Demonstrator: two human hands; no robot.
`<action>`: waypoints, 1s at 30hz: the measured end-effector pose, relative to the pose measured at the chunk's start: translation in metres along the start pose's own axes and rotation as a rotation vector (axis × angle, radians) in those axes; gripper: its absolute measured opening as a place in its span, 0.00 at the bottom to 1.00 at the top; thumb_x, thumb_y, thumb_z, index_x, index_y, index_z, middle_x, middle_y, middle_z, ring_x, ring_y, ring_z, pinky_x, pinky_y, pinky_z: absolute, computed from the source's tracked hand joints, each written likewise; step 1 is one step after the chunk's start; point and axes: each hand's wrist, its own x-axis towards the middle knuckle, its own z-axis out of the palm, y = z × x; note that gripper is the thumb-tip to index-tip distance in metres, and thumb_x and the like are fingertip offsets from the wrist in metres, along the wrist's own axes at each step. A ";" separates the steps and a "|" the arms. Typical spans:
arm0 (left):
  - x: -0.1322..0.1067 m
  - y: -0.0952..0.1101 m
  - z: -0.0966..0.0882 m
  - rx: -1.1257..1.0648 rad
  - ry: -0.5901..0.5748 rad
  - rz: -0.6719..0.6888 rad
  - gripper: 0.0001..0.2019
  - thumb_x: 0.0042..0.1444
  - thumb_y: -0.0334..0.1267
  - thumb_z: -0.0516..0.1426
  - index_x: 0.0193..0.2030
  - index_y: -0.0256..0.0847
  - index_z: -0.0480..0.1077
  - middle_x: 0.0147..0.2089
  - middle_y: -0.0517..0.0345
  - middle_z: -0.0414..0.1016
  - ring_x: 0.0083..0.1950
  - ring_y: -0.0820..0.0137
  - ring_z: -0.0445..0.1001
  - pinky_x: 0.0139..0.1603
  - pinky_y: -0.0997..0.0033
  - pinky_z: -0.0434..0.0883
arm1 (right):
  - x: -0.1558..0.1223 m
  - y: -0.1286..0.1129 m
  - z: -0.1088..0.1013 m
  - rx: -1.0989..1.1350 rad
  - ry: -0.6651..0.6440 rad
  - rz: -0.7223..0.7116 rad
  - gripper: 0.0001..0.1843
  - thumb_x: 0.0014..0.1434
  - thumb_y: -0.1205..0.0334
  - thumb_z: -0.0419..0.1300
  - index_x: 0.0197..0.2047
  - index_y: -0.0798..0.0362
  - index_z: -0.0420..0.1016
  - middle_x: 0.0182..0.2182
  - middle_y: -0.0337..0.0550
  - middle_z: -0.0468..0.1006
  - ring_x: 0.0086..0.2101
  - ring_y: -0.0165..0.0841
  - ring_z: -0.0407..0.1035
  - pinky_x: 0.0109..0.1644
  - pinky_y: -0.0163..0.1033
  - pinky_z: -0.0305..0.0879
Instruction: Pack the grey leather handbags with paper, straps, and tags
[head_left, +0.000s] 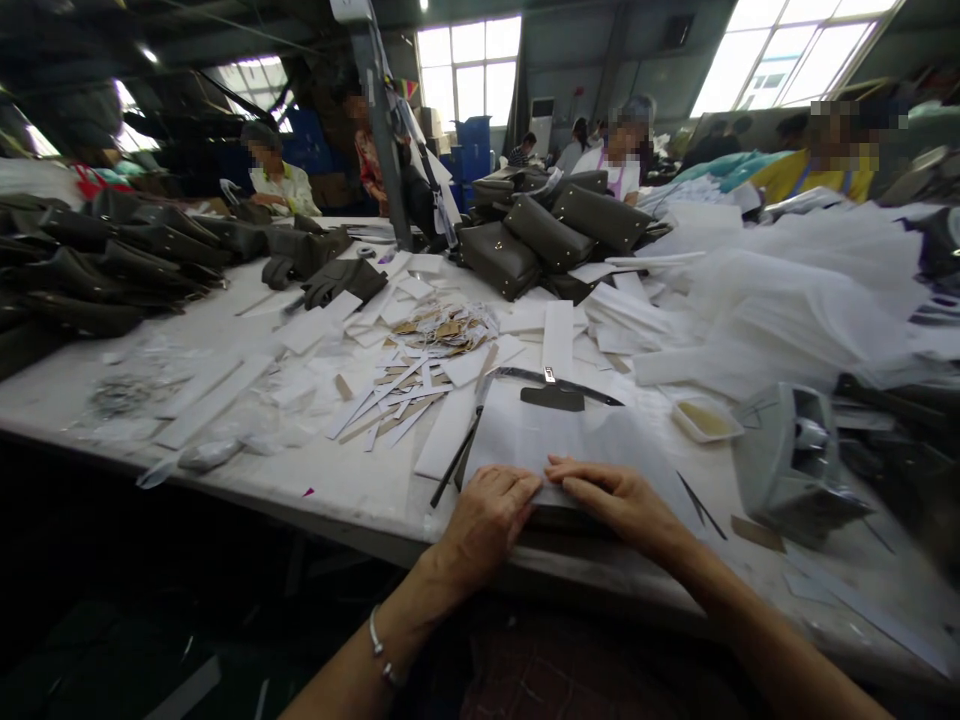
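Observation:
My left hand (491, 515) and my right hand (611, 495) rest side by side at the near edge of the table (360, 490). Both press on the near edge of a white sheet of thin wrapping material (555, 435) that covers a dark flat piece beneath. The left fingers curl onto the sheet's edge. The right fingers lie flat and point left, touching the left hand. A dark leather flap with a metal clasp (553, 395) lies at the sheet's far edge. A thin dark tool (457, 455) lies just left of the sheet.
White paper strips (405, 385) and card scraps litter the table's middle. Dark bags (547, 240) are piled at the back and far left. White wrapping heaps (787, 290) fill the right. A small glue tray (705, 420) and a grey machine (795, 460) stand right. Other people sit beyond.

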 end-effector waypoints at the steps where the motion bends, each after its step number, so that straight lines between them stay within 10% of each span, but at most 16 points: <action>1: -0.001 -0.001 0.000 0.009 -0.002 0.012 0.10 0.66 0.32 0.53 0.52 0.41 0.69 0.47 0.54 0.78 0.48 0.67 0.74 0.50 0.64 0.71 | 0.001 -0.001 -0.003 0.067 0.064 0.069 0.19 0.62 0.49 0.56 0.47 0.50 0.81 0.51 0.46 0.80 0.56 0.43 0.70 0.65 0.51 0.60; 5: -0.003 0.002 -0.001 0.123 0.048 0.146 0.10 0.68 0.32 0.49 0.47 0.39 0.71 0.40 0.55 0.77 0.41 0.67 0.73 0.43 0.64 0.69 | 0.005 -0.004 -0.008 0.024 0.200 0.188 0.20 0.59 0.47 0.57 0.45 0.50 0.81 0.46 0.45 0.83 0.47 0.42 0.75 0.58 0.48 0.66; 14: -0.012 -0.011 0.000 0.098 0.154 0.375 0.13 0.68 0.31 0.48 0.54 0.36 0.69 0.41 0.54 0.78 0.42 0.69 0.73 0.43 0.66 0.67 | 0.002 -0.007 -0.009 -0.519 0.076 -0.112 0.09 0.62 0.62 0.57 0.39 0.49 0.79 0.39 0.43 0.81 0.42 0.38 0.72 0.51 0.44 0.66; 22: 0.018 0.020 -0.021 0.114 -0.413 0.051 0.10 0.68 0.38 0.50 0.37 0.39 0.68 0.32 0.56 0.75 0.31 0.67 0.74 0.33 0.69 0.70 | -0.012 -0.003 0.010 -0.905 0.003 -0.120 0.11 0.62 0.71 0.53 0.32 0.51 0.74 0.33 0.44 0.76 0.34 0.37 0.70 0.39 0.39 0.64; 30: 0.054 0.006 0.015 0.072 -0.527 -0.124 0.09 0.67 0.34 0.47 0.47 0.38 0.66 0.36 0.53 0.77 0.33 0.63 0.78 0.32 0.68 0.71 | 0.038 -0.044 -0.036 -0.597 -0.407 0.087 0.11 0.52 0.69 0.57 0.31 0.48 0.81 0.26 0.38 0.81 0.28 0.33 0.73 0.32 0.34 0.60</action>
